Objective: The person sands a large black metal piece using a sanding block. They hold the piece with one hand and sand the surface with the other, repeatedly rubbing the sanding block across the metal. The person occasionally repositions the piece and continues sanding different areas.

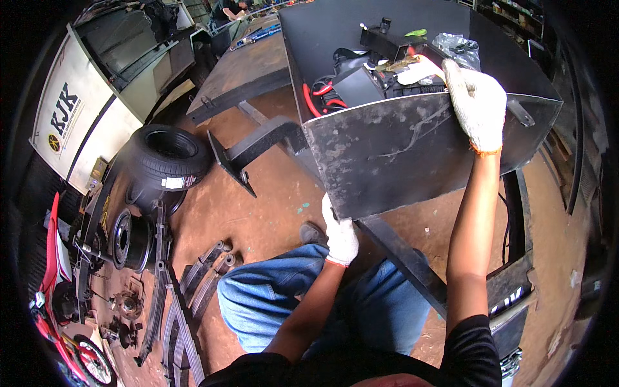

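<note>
Reddish-brown workshop floor (258, 219) fills the scene, dusty and marked with small pale flecks. Nearest the camera, blue jeans (271, 306) are seen at 6 o'clock, with a dark shoe (311, 232) just above the knee.

From the lower edge two bare forearms rise, each ending in a white knit glove. The left hand (340, 237) is placed at the centre, its fingers pressed against the lower corner of a black metal box (387, 151), where the front panel meets a black steel frame rail (406, 258) running toward 5 o'clock. Whether those fingers are closed around the edge cannot be told. The right hand (478, 102) is set at 2 o'clock, its fingers curled over the top rim of the box's front panel and clenched on it.

The box is open-topped, scuffed on its front face, and occupies the upper centre toward 1 o'clock. Inside it, red cables (319, 97) are seen beside a black battery-like block (358, 84), with a clear plastic bag (459, 48) toward the far right corner.

At 9 o'clock a black tyre (169, 155) lies flat on the floor, and below it a dark wheel rim (131, 240). Leaf springs (206, 274) lie toward 7 o'clock, and a red motorcycle (55, 303) is parked at 8 o'clock. Farther off, at 10 o'clock, a white panelled vehicle body (84, 122) is seen.
</note>
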The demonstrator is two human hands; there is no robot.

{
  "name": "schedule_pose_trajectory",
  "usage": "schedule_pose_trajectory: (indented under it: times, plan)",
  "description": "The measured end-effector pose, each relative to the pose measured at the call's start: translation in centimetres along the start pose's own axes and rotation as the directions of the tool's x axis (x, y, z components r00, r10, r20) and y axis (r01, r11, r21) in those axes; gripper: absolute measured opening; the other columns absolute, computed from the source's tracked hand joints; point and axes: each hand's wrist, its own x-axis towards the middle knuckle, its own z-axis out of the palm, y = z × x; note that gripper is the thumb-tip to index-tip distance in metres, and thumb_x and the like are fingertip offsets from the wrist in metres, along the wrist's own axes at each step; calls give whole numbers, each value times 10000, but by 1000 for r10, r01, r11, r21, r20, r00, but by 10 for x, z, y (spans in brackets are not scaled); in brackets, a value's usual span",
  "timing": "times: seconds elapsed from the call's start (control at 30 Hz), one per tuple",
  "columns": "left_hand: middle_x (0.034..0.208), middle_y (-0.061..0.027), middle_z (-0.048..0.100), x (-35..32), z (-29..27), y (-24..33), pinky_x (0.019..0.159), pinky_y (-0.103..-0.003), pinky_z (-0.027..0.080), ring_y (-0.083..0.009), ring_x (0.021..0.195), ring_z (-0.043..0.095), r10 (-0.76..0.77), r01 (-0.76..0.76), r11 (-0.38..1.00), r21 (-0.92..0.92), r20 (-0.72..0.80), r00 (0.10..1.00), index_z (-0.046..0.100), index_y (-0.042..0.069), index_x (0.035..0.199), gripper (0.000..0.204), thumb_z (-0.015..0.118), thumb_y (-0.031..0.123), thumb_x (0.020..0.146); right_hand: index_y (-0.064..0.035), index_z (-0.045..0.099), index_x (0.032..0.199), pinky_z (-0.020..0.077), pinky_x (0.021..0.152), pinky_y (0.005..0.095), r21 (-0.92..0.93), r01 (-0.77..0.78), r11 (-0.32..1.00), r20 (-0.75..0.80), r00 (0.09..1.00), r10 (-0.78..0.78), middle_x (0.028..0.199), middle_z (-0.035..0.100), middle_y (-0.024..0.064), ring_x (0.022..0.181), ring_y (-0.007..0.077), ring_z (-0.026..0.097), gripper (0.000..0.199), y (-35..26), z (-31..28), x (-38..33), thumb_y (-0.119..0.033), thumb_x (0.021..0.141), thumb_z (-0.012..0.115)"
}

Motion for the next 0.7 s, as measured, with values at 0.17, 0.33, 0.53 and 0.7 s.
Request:
schedule_pose_trajectory:
  times: [0.17, 0.33, 0.53, 0.7]
  plan:
    - [1569, -199, 386, 35, -23, 70, 1202, -418, 289, -326, 1436, 403, 166, -157, 976, 154, -43, 985, 258, -12, 1578, 680, 474, 353, 1046, -52, 782, 898, 450, 570, 334, 1, -27, 1000, -28, 999, 27, 653, 627, 145, 538, 250, 555, 371, 0, 10, -10, -388, 989, 654]
    - [1552, -208, 418, 94, -14, 162, 1188, -410, 316, -319, 1412, 441, 255, -249, 963, 103, -53, 965, 301, -19, 1565, 667, 514, 293, 1015, -34, 773, 916, 447, 586, 312, 50, -36, 998, -25, 999, 38, 653, 614, 133, 561, 174, 521, 364, 6, 7, -9, -373, 991, 666]
    - [1580, -202, 382, 46, -11, 84, 1217, -433, 262, -324, 1464, 368, 115, -111, 992, 52, -95, 989, 318, -13, 1560, 644, 504, 330, 1047, -53, 784, 878, 440, 561, 323, 25, 38, 999, -60, 998, -37, 646, 615, 144, 528, 224, 505, 347, 2, 9, -4, -364, 984, 672]
    - [1576, -195, 390, 67, -7, 121, 1216, -436, 267, -331, 1451, 389, 198, -191, 978, 78, -82, 977, 330, -6, 1552, 623, 508, 317, 1050, -49, 781, 883, 453, 567, 333, 25, 2, 1000, -18, 1000, -1, 665, 622, 157, 535, 233, 548, 337, 7, 5, -3, -353, 983, 674]
